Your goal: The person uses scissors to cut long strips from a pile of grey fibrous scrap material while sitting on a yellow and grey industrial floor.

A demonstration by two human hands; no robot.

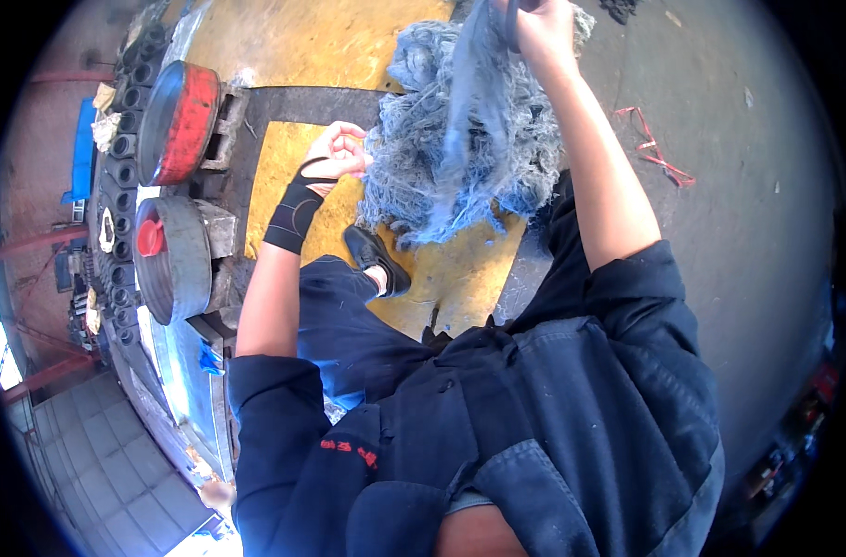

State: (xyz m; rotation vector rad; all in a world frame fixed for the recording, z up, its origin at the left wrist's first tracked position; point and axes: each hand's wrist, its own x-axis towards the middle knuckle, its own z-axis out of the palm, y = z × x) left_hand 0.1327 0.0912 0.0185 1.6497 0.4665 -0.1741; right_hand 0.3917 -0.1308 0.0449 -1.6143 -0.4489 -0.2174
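Observation:
A big tangled heap of grey-blue yarn waste (404, 153) lies in front of me on the floor sheet. At the top of the view my right hand (542, 37) is closed round a lifted bunch of the yarn (479, 102), which hangs down over the heap. Only part of that hand shows, as the view cuts it off. My left hand (335, 153), with a black wrist wrap, is at the heap's left edge. Its fingers are curled in, thumb close to the forefinger; what they pinch, if anything, is too small to tell.
Yellow sheets (302, 176) lie on the dark floor, with my shoe (375, 260) on one. To the left are a red-sided drum (189, 125), a grey drum (195, 260) with a red cup (151, 238), and a row of dark tubes. Red strapping (660, 153) lies right.

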